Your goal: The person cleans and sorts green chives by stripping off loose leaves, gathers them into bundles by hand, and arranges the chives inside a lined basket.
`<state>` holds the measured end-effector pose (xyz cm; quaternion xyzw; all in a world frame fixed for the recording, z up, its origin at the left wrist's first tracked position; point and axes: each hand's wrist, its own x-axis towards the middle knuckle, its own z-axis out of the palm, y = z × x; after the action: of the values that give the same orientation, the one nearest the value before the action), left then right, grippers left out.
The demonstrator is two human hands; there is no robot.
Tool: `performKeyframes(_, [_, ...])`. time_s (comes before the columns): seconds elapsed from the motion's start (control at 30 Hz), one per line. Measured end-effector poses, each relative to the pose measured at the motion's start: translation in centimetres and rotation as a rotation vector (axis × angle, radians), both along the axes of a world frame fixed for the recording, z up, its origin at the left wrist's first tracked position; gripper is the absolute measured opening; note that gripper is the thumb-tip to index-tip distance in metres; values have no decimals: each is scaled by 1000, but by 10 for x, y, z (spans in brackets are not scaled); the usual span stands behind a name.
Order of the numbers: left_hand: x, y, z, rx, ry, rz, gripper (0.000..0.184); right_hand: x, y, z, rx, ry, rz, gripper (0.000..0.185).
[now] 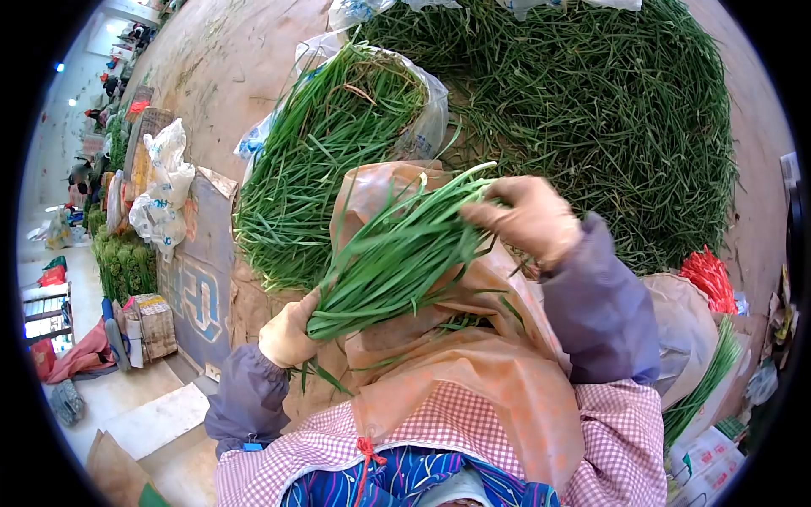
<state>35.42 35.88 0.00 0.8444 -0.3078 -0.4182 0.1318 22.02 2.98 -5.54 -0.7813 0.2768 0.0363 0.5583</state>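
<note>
Brownish, worn floor [245, 51] spreads behind everything, marked with scattered green bits, while a pale-walled hall runs off along the left edge. At that side a tan cardboard box [152, 328] stands near a pink-red cloth [83, 355], with upright green bundles [125, 264] behind the box. Next comes a crumpled white plastic bag with blue print [160, 190], lying over the top of a grey panel with large pale lettering [196, 296]. The left hand [289, 331], under a purple sleeve, is closed around the lower end of a bunch of long, flat green leaves [397, 262], which slants up to the right above an orange-patterned translucent plastic sheet [473, 363] covering the person's lap. Beyond the bunch, a heap of green stalks in an open clear plastic bag [431, 101] leans toward the left. The right hand [528, 218], slightly blurred, has its fingers bent in at the pale upper end of the bunch; whether they pinch any stalks, I cannot tell. Behind the right hand lies a broad, dark green pile of loose leaves [608, 127]. Farther right are a tangle of bright red plastic strips [710, 279] and, nearer the person, a slim green bundle [703, 384] beside whitish plastic.
</note>
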Motion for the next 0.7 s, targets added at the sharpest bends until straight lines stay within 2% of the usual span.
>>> performKeyframes(0.03, [-1, -1, 2, 25, -25, -22, 68, 4, 10, -11, -40, -18, 66, 31])
performKeyframes(0.13, [-3, 3, -1, -20, -44, -30, 66, 7, 17, -60, 189, -154, -45, 23])
performKeyframes(0.23, [-4, 5, -2, -85, -63, -67, 68, -5, 10, -54, -297, -124, 91, 16])
performKeyframes(0.27, [-3, 4, -2, -95, -62, -85, 69, -8, 2, -50, -532, -80, 140, 12])
performKeyframes(0.3, [-2, 4, -2, -105, -60, -102, 70, -10, -17, -64, -642, 40, 106, 10])
performKeyframes(0.33, [1, 4, -3, -100, -72, -132, 71, -17, -44, -100, -712, -14, 3, 13])
performKeyframes(0.37, [3, 6, -4, -115, -61, -143, 71, -24, -74, -106, -765, -21, 10, 15])
performKeyframes(0.4, [6, 9, -6, -130, -50, -154, 71, -16, -104, -100, -403, 513, -237, 19])
performKeyframes(0.43, [8, 10, -7, -144, -41, -168, 71, -25, -118, -87, -867, 664, 216, 35])
performKeyframes(0.47, [7, 5, -2, -100, -40, -175, 70, -18, -105, -63, -940, 608, 128, 57])
performKeyframes(0.5, [8, 5, -4, -105, -36, -176, 69, -17, -110, -68, -796, 179, 26, 70])
performKeyframes(0.53, [10, 6, -5, -107, -32, -180, 69, -5, -102, -65, -597, -376, 19, 76])
performKeyframes(0.57, [12, 6, -6, -110, -32, -189, 69, 10, -73, -22, -79, -369, 16, 83])
performKeyframes(0.6, [12, 3, -3, -85, -56, -218, 68, 23, -57, 0, 80, -377, 125, 87])
performKeyframes(0.63, [12, -1, 1, -68, -75, -233, 68, 37, -44, 0, -31, -333, 311, 87])
performKeyframes(0.67, [12, -4, 5, -51, -92, -249, 69, 53, -31, -13, -236, -574, 500, 91])
performKeyframes(0.7, [12, -6, 7, -35, -109, -264, 69, 64, -18, -29, -371, -425, 587, 89])
